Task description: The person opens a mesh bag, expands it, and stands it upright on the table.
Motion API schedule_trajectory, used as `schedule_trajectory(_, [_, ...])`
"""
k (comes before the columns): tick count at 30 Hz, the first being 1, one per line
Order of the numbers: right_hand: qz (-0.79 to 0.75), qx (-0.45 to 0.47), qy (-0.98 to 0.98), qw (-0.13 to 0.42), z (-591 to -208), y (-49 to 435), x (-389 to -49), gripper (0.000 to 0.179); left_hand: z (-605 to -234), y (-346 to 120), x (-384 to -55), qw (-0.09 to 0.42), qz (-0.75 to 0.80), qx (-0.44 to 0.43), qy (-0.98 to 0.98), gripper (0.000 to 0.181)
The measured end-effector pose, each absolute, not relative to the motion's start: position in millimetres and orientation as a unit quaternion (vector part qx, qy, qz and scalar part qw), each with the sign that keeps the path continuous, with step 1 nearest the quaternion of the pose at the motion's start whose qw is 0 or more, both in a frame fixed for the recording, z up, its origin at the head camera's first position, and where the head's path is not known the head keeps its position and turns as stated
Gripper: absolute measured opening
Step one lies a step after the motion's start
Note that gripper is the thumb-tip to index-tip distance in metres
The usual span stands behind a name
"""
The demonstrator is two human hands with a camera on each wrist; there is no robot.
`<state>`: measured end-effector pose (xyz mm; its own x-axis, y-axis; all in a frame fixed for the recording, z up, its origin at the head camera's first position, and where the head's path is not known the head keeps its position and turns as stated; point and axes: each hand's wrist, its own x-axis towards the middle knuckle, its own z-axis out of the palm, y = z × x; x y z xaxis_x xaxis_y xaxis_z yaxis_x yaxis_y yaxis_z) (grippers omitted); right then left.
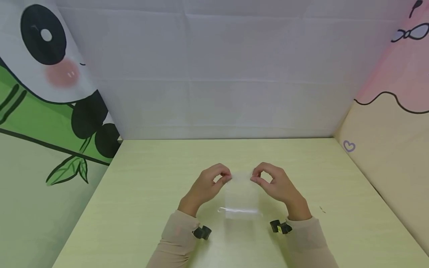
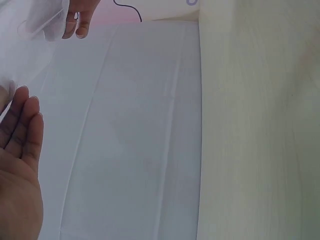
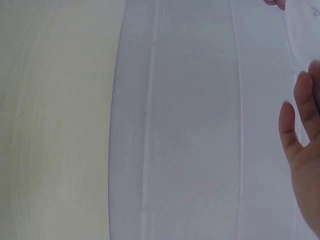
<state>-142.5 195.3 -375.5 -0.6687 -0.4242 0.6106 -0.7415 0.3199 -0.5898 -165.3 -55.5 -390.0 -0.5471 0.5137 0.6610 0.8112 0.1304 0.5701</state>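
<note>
Between the two hands hangs a clear plastic bag (image 1: pixel 241 195), see-through, with a shiny band across its lower part. My left hand (image 1: pixel 209 186) pinches its upper left corner between thumb and forefinger. The upper right corner is pinched the same way by my right hand (image 1: pixel 276 184). In the left wrist view the film (image 2: pixel 35 40) looks creased near the top left, and the other fingers of the left hand (image 2: pixel 20 165) are extended. Only a strip of the bag (image 3: pixel 302 30) shows in the right wrist view, above the right hand (image 3: pixel 307 135).
The bag is held over a pale wooden table (image 1: pixel 151 167). A white cloth wall (image 1: pixel 214 74) stands at the back, with printed cartoon panels on the left (image 1: pixel 83 85) and right (image 1: pixel 392 85). A small brown mark (image 1: pixel 322 209) lies right of the right hand.
</note>
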Motion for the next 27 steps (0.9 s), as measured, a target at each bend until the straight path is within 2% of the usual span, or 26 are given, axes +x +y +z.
schedule_trajectory(2, [0.443,0.375,-0.793,0.183,-374.1,194.9,-142.2,0.013,-390.1,-56.4,-165.8,0.156,-0.487,-0.458,-0.727,0.013])
schedule_trajectory(5, [0.428,0.391,-0.791,0.197,-372.7,194.7,-142.2,0.024,-390.1,-57.8,-166.8,0.17,-0.484,-0.47,-0.718,0.016])
schedule_trajectory(8, [0.422,0.404,-0.786,0.202,-373.4,195.2,-142.6,0.028,-389.5,-58.6,-167.6,0.192,-0.471,-0.48,-0.715,0.018])
schedule_trajectory(13, [0.445,0.423,-0.766,0.191,-374.4,195.2,-142.5,0.013,-389.8,-57.5,-167.4,0.198,-0.467,-0.492,-0.708,0.018])
schedule_trajectory(15, [0.46,0.421,-0.76,0.182,-372.2,194.4,-141.5,0.011,-390.1,-56.6,-167.4,0.198,-0.467,-0.493,-0.707,0.017])
schedule_trajectory(19, [0.469,0.396,-0.77,0.173,-358.2,189.8,-133.6,0.037,-389.9,-56.8,-167.7,0.199,-0.467,-0.49,-0.709,0.013])
schedule_trajectory(21, [0.471,0.386,-0.776,0.165,-350.0,186.7,-128.6,0.042,-390.0,-57.6,-167.9,0.201,-0.467,-0.49,-0.708,0.009])
schedule_trajectory(27, [0.481,0.398,-0.768,0.144,-339.5,182.6,-123.5,0.02,-388.7,-57.0,-166.9,0.209,-0.466,-0.495,-0.703,0.008])
